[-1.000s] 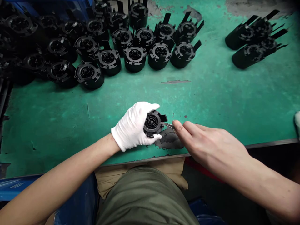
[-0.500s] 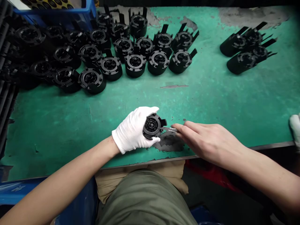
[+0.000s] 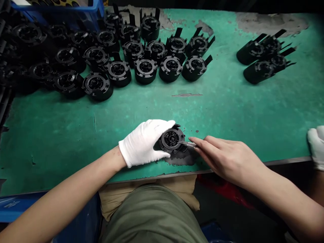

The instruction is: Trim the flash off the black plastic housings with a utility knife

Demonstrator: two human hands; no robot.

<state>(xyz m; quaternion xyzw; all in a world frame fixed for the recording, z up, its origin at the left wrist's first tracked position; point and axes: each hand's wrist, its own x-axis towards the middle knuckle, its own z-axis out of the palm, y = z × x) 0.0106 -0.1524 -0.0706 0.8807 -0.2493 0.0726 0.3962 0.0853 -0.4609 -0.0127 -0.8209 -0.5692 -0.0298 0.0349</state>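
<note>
Near the table's front edge, my left hand in a white glove is closed around the left side of a round black plastic part. The part's ringed face is turned up, with a dark tab at its top edge. My bare right hand pinches a thin metal blade tool from the right. The tool's tip lies over the right side of the part's face; whether it touches cannot be made out.
Many black cylindrical parts stand at the back left of the green table. Several more are at the back right. A blue bin sits at the far left. Another person's gloved hand rests at the right edge.
The black part has turned in my left glove, its tab now nearer the top, and sits slightly further right. The tool's tip has moved with it. More of the other person's glove shows.
</note>
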